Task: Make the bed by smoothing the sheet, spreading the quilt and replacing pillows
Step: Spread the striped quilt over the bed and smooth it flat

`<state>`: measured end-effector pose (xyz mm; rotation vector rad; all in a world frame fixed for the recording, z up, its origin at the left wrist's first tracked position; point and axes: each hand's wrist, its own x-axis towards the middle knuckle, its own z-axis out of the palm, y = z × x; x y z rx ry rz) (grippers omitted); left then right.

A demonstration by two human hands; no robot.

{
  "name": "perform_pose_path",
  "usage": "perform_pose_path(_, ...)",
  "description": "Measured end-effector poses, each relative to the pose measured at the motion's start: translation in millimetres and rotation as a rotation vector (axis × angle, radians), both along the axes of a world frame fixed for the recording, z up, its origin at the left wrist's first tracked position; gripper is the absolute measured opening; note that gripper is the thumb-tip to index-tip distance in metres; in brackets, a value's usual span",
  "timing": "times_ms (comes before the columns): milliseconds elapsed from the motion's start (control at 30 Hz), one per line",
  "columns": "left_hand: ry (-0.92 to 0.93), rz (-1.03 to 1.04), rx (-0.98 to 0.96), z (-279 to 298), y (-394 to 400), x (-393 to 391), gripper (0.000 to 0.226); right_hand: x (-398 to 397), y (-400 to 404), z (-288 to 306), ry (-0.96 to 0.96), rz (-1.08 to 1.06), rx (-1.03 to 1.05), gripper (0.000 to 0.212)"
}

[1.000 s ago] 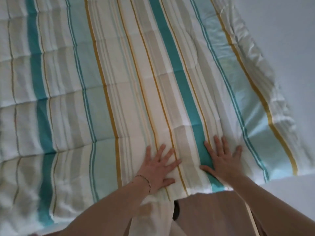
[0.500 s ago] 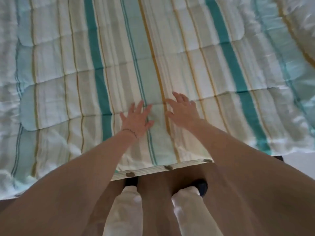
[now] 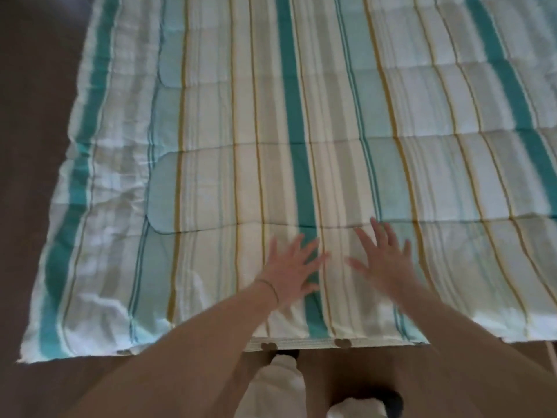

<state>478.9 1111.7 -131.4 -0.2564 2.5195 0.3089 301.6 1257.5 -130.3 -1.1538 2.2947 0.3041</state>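
Both grips are wide: left hand (image 3: 291, 268) and right hand (image 3: 384, 260) lie flat w/ fingers spread, palms on the striped quilt (image 3: 301, 131), near its foot edge, holding nothing. The quilt covers the bed; its left border (image 3: 99, 188) is wrinkled and hangs over the side. Step in hand, I judge: spreading and smoothing the quilt. Next move prob. needs flat strokes outward, esp. to that wrinkled border. No pillows in view; only a strip of sheet (image 3: 301, 344) shows under the edge.
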Motion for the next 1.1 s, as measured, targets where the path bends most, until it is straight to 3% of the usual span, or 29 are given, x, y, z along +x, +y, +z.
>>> perform_pose_path(100, -0.034, 0.202, -0.105, -0.5, -73.8, 18.8, 0.082, 25.8, -91.6, -3.1, -0.003, -0.055, -0.163, 0.071)
perform_pose_path(200, -0.166, 0.289, -0.106, -28.7, -105.6, 80.2, 0.096, 81.4, -120.6, -33.8, -0.082, -0.028, -0.027, 0.087)
perform_pose_path(300, -0.255, 0.209, -0.066, -48.7, -94.5, 145.3, 0.095, 144.1, -88.1, -58.4, -0.085, 0.158, 0.088, 0.104)
perform_pose_path(467, -0.288, 0.005, 0.024, -26.1, -69.6, 208.9, 0.087, 191.4, -39.2, -33.6, -0.157, 0.171, 0.194, 0.099)
perform_pose_path(567, -0.212, -0.057, 0.022, 3.5, -78.7, 238.7, 0.077, 211.8, -41.5, -0.8, -0.218, 0.097, 0.191, 0.092)
perform_pose_path(667, -0.159, 0.015, -0.022, 25.1, -110.5, 253.6, 0.103, 224.7, -67.6, 24.9, -0.136, 0.221, 0.026, 0.087)
perform_pose_path(733, -0.255, 0.078, -0.047, 27.1, -138.9, 266.1, 0.126, 245.5, -96.5, 30.0, -0.109, 0.366, -0.052, 0.081)
perform_pose_path(833, -0.415, -0.087, -0.142, 10.3, -156.2, 295.6, 0.138, 303.0, -132.2, 14.5, -0.162, 0.434, -0.015, 0.079)
perform_pose_path(900, -0.431, -0.146, -0.144, -8.5, -161.3, 311.4, 0.122, 332.8, -155.5, -5.3, -0.110, 0.365, 0.021, 0.070)
perform_pose_path(967, -0.371, -0.154, -0.100, -14.2, -168.0, 308.7, 0.093, 338.1, -173.0, -15.1, -0.063, 0.267, 0.062, 0.047)
perform_pose_path(1100, -0.335, -0.338, 0.035, -14.6, -175.1, 312.4, 0.071, 343.7, -179.1, -17.3, -0.227, 0.082, 0.216, 0.029)
